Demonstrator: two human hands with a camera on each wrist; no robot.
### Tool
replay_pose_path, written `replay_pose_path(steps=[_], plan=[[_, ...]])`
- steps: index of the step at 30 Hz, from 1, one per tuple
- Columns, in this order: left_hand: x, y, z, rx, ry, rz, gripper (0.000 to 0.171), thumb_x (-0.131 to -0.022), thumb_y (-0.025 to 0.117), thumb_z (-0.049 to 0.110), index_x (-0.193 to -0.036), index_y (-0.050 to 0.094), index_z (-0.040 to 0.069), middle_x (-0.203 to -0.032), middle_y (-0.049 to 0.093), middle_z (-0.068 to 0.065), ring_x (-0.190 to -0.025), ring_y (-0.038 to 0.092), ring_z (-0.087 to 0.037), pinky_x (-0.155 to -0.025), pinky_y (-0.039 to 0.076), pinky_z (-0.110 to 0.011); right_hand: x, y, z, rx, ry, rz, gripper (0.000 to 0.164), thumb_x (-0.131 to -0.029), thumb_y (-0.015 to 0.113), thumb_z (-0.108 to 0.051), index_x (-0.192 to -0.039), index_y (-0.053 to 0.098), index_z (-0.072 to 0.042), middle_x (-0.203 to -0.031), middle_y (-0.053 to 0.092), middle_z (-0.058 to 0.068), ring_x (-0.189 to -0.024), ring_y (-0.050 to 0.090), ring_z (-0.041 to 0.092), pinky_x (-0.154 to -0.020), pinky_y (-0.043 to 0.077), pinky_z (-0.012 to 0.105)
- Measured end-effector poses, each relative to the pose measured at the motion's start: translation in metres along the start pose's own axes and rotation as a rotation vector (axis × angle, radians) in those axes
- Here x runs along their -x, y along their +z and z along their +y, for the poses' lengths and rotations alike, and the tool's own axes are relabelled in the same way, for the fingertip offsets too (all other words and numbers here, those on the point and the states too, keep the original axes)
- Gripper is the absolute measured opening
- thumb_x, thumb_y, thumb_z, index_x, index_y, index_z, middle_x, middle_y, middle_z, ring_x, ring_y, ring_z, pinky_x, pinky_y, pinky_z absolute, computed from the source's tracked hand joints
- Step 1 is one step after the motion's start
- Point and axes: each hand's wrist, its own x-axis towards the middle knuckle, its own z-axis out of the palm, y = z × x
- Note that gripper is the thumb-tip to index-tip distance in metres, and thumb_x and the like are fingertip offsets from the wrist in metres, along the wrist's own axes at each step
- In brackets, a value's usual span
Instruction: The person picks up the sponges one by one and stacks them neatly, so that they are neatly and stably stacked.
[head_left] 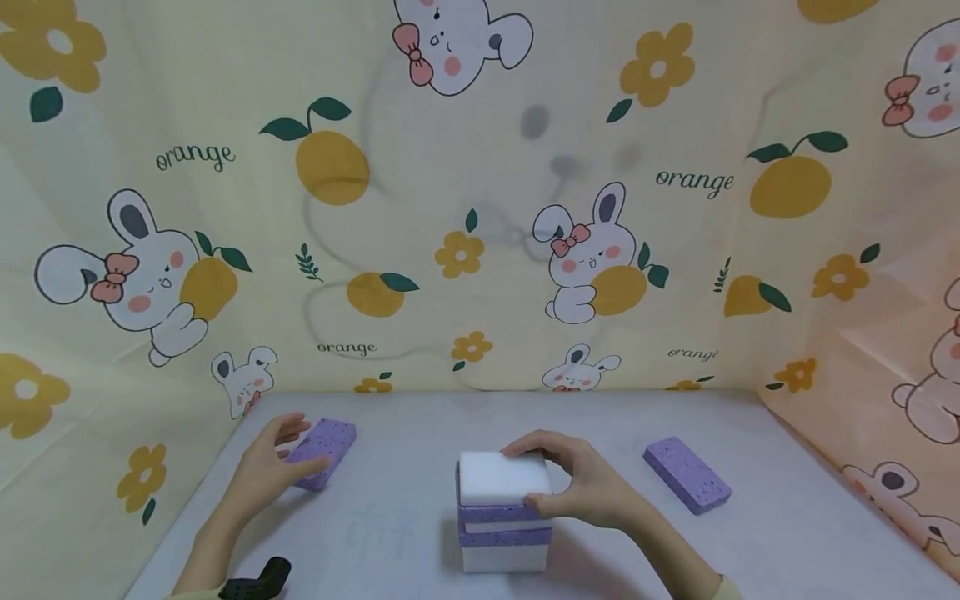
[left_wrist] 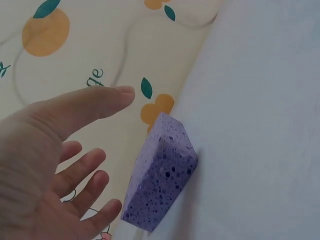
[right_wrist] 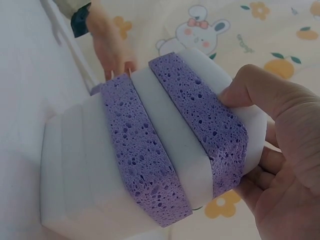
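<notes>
In the head view a stack of white blocks and purple sponges stands mid-table, its layers alternating near the top. My right hand (head_left: 588,483) holds the uppermost white block (head_left: 495,477) from the right, thumb on the near side and fingers at the back. Under that block lies a purple sponge layer (right_wrist: 200,107); a second purple layer (right_wrist: 137,150) comes lower, above several white ones (right_wrist: 82,165). At the left, my left hand (head_left: 262,467) has its thumb and fingers spread about a loose purple sponge (left_wrist: 162,175), with a gap to it in the left wrist view.
Another purple sponge (head_left: 686,475) lies flat on the right of the white table (head_left: 390,533). A patterned cloth (head_left: 480,167) with rabbits and oranges rises behind the table and along both sides. A black strap piece (head_left: 258,579) is at the left wrist.
</notes>
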Motion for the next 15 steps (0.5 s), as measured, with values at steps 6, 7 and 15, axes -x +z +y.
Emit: replay_pose_path(steps=[6,7,15], plan=[[0.000,0.001,-0.006,-0.001,-0.011,0.003,0.093,-0.076,0.087,0.028,-0.145,0.033,-0.005,-0.141,0.045,-0.027,-0.129,0.039,-0.043,-0.106,0.035,-0.055,0.000,0.000,0.001,-0.006,-0.009,0.000,0.047,-0.081,0.078,-0.011,-0.125,0.063,-0.016,-0.124,0.062,0.002,-0.106,0.058,0.028,-0.084,0.054,0.038],[0.000,0.001,-0.007,-0.001,-0.015,-0.002,0.094,-0.076,0.087,0.028,-0.145,0.033,-0.005,-0.141,0.044,-0.027,-0.130,0.038,-0.043,-0.106,0.035,-0.056,0.000,0.000,0.001,-0.003,-0.009,0.000,0.047,-0.081,0.078,-0.011,-0.125,0.063,-0.016,-0.124,0.062,0.002,-0.106,0.058,0.028,-0.084,0.054,0.038],[0.001,0.003,-0.015,-0.012,-0.021,-0.048,0.100,-0.072,0.089,0.023,-0.147,0.029,-0.005,-0.143,0.040,-0.029,-0.129,0.038,-0.047,-0.105,0.032,-0.061,0.000,0.000,0.001,0.003,-0.014,0.000,0.046,-0.082,0.078,-0.012,-0.125,0.063,-0.017,-0.124,0.062,0.002,-0.106,0.058,0.028,-0.084,0.054,0.038]])
